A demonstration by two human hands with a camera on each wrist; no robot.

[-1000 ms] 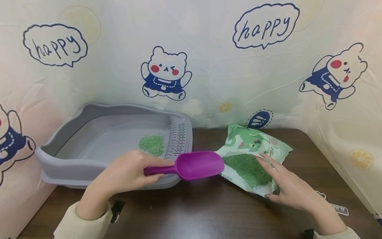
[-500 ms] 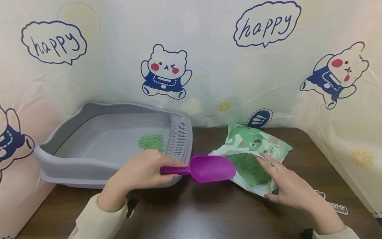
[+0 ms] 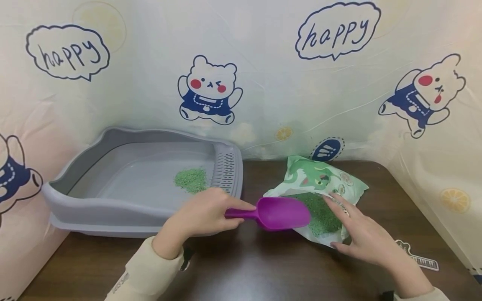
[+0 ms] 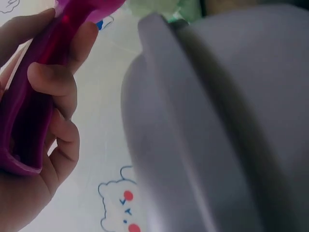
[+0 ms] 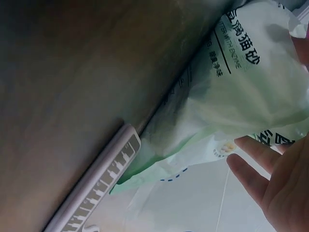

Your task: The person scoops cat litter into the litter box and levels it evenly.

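My left hand [image 3: 207,213] grips the handle of a purple scoop [image 3: 284,213], its fingers curled round it in the left wrist view. The scoop's bowl holds nothing visible and its tip overlaps the opening of a pale green cat litter bag [image 3: 320,173]. Green granules [image 3: 324,215] fill the bag's mouth. My right hand [image 3: 363,234] rests against the bag's right side, fingers spread and fairly straight, thumb at the lower edge of the opening. To the left stands a grey litter box [image 3: 113,213] with a small heap of green litter [image 3: 191,179] on its floor.
A pale slotted tool [image 3: 427,262] with a cat-shaped outline lies on the dark wooden table [image 3: 241,271], beside the right forearm. A cartoon-printed sheet [image 3: 263,83] hangs behind and at both sides. The litter box has a perforated ledge [image 3: 226,171].
My left hand has moved right with the scoop, from beside the litter box until the scoop's tip overlaps the bag's opening. My right hand has stayed almost still at the bag.
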